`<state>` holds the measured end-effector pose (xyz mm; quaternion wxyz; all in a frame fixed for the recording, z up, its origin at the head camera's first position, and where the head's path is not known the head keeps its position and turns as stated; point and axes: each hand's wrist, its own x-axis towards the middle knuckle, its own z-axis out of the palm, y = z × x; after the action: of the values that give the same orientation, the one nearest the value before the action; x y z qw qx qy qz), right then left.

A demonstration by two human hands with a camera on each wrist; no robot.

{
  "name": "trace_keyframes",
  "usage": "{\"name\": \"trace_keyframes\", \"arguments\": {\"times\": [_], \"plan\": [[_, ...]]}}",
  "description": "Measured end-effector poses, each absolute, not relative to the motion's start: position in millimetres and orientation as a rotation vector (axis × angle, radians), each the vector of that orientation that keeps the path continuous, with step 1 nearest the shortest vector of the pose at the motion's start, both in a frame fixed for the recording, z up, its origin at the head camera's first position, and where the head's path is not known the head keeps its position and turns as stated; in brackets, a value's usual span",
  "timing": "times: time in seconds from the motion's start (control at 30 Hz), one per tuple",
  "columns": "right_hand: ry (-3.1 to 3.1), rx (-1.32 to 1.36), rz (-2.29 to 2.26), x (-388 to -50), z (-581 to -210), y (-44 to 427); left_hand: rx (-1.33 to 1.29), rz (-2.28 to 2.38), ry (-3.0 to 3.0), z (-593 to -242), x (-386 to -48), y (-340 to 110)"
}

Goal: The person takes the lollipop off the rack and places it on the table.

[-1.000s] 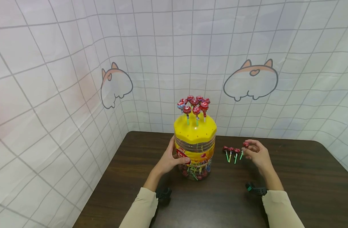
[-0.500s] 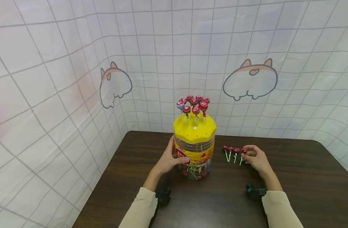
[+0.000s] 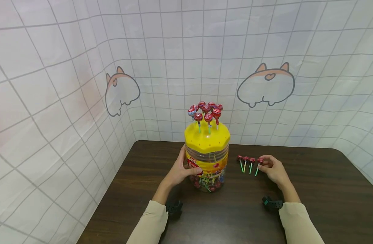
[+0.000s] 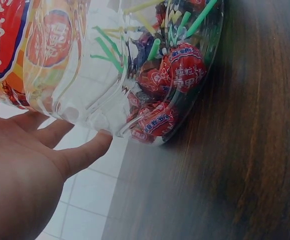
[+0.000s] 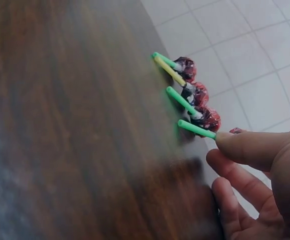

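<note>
A clear plastic jar (image 3: 207,166) with a yellow lid (image 3: 207,139) stands upright on the table. My left hand (image 3: 178,173) grips its left side, thumb across the front label. Several red-wrapped lollipops (image 3: 208,117) stand in the lid, along with one bluish one. Through the clear wall in the left wrist view, more lollipops (image 4: 184,70) show in the bottom. To the right of the jar, my right hand (image 3: 275,170) pinches a lollipop (image 5: 197,129) by its green stick. Beside it lie three other lollipops (image 3: 246,159) in a row, heads toward the back.
The dark wooden table (image 3: 223,217) ends at a white gridded backdrop (image 3: 168,67) behind and to the left. Black wrist bands (image 3: 272,203) with cameras sit on both forearms.
My right hand has lowered the lollipop to the right end of the row and moved slightly left. My left hand still holds the jar in place.
</note>
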<state>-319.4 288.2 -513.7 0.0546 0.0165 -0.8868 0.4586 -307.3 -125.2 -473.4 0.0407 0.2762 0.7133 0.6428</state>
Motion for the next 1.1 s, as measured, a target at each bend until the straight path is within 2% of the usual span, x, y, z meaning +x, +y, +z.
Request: {"name": "trace_keyframes", "arguments": {"times": [0.53, 1.1], "plan": [[-2.798, 0.023, 1.289, -323.7, -512.5, 285.9, 0.838, 1.968, 2.189, -472.7, -307.2, -125.7], [-2.762, 0.043, 1.448, -320.6, -513.4, 292.6, 0.827, 1.96, 2.197, -471.4, -306.7, -125.0]]}}
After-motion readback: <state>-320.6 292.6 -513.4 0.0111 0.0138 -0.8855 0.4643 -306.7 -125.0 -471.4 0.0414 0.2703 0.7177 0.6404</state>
